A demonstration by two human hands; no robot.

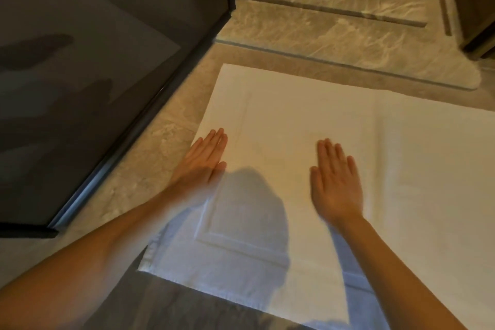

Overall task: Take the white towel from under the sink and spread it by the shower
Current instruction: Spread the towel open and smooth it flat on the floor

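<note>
Got the white towel (308,115) lying flat on the marble floor (150,147), right under both grips. Left hand (203,161) resting on its left edge, grip wide, fingers straight and together. Right hand (336,182) flat nearer the middle, same wide grip, holding nothing. Just left of the left hand: dark glass shower door (93,61). Raised woven border (214,236) on the towel, below the left grip. Possibly a tiny tag (148,265) at the near-left corner, too blurry to read.
</note>
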